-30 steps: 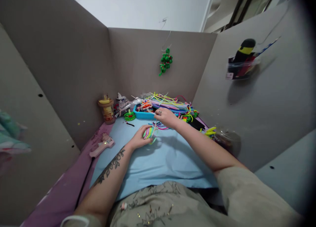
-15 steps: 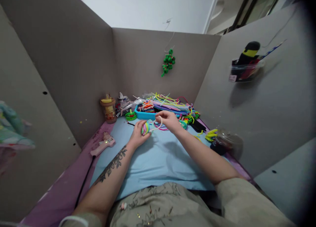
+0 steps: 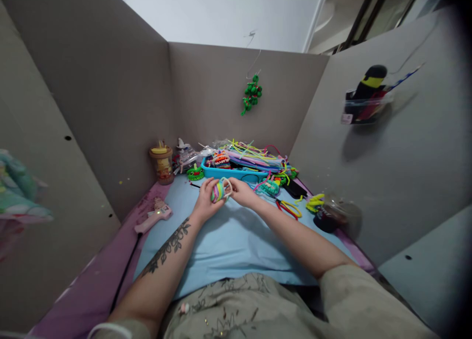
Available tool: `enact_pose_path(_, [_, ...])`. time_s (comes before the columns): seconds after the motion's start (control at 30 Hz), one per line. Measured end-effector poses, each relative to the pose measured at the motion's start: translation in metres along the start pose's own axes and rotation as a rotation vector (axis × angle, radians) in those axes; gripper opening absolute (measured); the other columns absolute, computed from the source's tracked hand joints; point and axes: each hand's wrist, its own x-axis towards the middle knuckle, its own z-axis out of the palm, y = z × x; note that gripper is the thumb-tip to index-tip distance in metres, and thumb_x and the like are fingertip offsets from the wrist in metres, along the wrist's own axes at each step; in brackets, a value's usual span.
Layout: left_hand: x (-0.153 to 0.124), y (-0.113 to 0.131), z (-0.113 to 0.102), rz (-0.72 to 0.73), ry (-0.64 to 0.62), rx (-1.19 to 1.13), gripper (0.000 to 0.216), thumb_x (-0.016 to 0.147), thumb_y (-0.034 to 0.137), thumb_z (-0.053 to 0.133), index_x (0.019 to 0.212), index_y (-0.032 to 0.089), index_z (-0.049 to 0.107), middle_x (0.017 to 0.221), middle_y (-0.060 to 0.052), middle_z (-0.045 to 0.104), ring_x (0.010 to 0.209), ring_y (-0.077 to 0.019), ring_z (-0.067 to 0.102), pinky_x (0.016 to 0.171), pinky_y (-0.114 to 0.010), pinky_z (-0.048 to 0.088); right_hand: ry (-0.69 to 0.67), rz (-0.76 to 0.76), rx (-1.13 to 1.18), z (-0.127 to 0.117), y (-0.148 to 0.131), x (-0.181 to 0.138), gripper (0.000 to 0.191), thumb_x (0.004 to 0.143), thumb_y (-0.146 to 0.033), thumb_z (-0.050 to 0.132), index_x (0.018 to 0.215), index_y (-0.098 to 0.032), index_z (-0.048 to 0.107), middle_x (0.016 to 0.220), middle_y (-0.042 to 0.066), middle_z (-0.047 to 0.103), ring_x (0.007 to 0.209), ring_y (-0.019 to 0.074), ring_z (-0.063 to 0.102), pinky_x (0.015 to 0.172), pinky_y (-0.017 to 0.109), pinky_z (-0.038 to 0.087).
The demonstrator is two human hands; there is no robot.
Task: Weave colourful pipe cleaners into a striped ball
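My left hand (image 3: pixel 205 201) is wrapped round a small rounded piece (image 3: pixel 217 192) of coiled fuzzy stems, striped in pink, yellow, green and blue. From the piece's right side a white pipe cleaner (image 3: pixel 230 183) bends out in a loop. My right hand (image 3: pixel 243 192) pinches that pipe cleaner close beside the striped piece; its fingertips are partly hidden behind the loop. Both hands are just above the light blue cloth (image 3: pixel 236 245), in front of the blue tray (image 3: pixel 236 173).
Colourful pipe cleaners (image 3: pixel 254 157) are heaped on the tray. Red-and-yellow-handled pliers (image 3: pixel 289 209) lie to the right, near a turquoise coiled piece (image 3: pixel 270 186). On the left are a pink glue gun (image 3: pixel 154 218) with a black cord and a brown-lidded cup (image 3: pixel 162 166). Grey panels enclose the desk.
My right hand has come left and slightly down, close to the striped piece, and the white loop is smaller. The pliers now show beyond my right forearm. My left hand stays nearly still.
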Motion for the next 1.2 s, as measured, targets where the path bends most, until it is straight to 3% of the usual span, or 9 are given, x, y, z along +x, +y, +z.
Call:
enact_pose_path(0.13, [0.001, -0.003, 0.002, -0.015, 0.009, -0.005, 0.062, 0.073, 0.028, 0.066, 0.128, 0.021, 0.039, 0.133, -0.013, 0.037, 0.127, -0.0272, 0.038, 0.105, -0.045, 0.035, -0.049, -0.026, 0.043, 0.002, 0.003, -0.003, 0.035, 0.067, -0.014, 0.059, 0.1, -0.019, 0.051, 0.087, 0.0, 0.059, 0.078, 0.0137, 0.057, 0.073, 0.028, 0.046])
enact_pose_path(0.4, [0.001, -0.006, 0.004, -0.068, 0.007, -0.018, 0.062, 0.073, 0.031, 0.066, 0.128, 0.021, 0.04, 0.131, -0.013, 0.039, 0.125, -0.0275, 0.039, 0.105, -0.046, 0.035, -0.012, 0.068, 0.356, 0.01, 0.011, -0.004, 0.047, 0.059, -0.007, 0.059, 0.102, -0.021, 0.045, 0.084, -0.002, 0.056, 0.076, 0.0127, 0.058, 0.068, 0.025, 0.048])
enact_pose_path(0.67, [0.004, -0.006, 0.004, -0.071, -0.036, -0.072, 0.059, 0.073, 0.034, 0.067, 0.124, 0.019, 0.043, 0.122, -0.012, 0.047, 0.116, -0.0251, 0.045, 0.1, -0.042, 0.038, 0.072, 0.033, 0.233, 0.011, 0.008, -0.006, 0.043, 0.06, -0.006, 0.054, 0.101, -0.02, 0.049, 0.094, 0.002, 0.057, 0.086, 0.0145, 0.058, 0.069, 0.025, 0.05])
enact_pose_path(1.2, [0.006, 0.0, -0.004, -0.373, -0.288, -0.566, 0.075, 0.064, 0.039, 0.075, 0.13, 0.019, 0.043, 0.129, -0.01, 0.053, 0.117, -0.0274, 0.051, 0.099, -0.042, 0.041, -0.175, -0.026, 0.219, -0.004, 0.01, -0.008, 0.054, 0.058, -0.014, 0.069, 0.11, -0.019, 0.054, 0.11, 0.006, 0.058, 0.097, 0.0181, 0.057, 0.068, 0.024, 0.051])
